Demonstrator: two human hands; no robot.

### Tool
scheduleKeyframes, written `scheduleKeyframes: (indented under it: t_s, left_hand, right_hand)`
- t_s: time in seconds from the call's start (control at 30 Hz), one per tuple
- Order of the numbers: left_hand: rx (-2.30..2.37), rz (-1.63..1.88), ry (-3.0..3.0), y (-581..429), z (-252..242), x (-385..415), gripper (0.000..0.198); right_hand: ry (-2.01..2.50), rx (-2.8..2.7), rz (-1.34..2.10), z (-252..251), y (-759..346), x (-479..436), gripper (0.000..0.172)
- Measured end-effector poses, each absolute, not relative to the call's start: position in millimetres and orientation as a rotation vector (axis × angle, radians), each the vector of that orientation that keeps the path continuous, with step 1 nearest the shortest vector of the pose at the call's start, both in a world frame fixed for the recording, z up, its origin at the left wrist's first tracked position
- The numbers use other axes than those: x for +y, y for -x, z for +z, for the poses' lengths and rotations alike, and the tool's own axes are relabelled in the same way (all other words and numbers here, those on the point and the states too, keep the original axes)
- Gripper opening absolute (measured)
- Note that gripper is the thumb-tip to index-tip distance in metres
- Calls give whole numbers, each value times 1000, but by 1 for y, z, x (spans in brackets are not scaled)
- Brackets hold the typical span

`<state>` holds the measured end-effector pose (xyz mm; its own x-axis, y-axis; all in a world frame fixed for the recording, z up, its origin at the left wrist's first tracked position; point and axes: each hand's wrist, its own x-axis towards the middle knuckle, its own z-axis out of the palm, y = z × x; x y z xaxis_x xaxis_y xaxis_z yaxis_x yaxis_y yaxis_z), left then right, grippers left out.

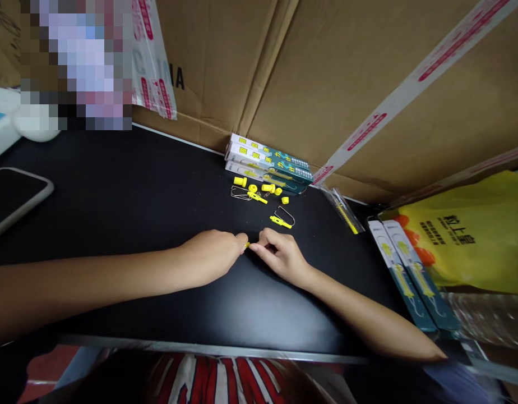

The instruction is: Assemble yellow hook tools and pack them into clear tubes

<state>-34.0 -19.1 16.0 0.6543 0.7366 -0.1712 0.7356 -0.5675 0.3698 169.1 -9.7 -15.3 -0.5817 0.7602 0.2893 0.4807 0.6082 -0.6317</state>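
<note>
My left hand is closed around a small yellow plastic part, whose tip shows between the two hands. Thumb and fingers of my right hand pinch at the other side of that part. Beyond the hands lie a yellow slotted piece and a bent metal wire hook. Farther back are another yellow slotted piece, a wire hook, a yellow cap, a yellow cylinder and a small yellow plug. The held part is mostly covered by fingers.
Spring-scale boxes are stacked against a cardboard carton. A clear sleeve with a yellow rod lies to their right. More boxes and a yellow bag are at far right. A phone lies at left.
</note>
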Motion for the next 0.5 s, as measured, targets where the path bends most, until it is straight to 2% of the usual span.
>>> scheduleKeyframes:
  t_s: [0.27, 0.5]
  left_hand:
    - [1178, 60, -2406, 32, 14, -24, 29]
    - [1209, 177, -2320, 29, 17, -30, 30]
  right_hand:
    - [1043, -2244, 647, -14, -166, -13, 34]
    - [957, -2329, 206, -10, -163, -20, 30]
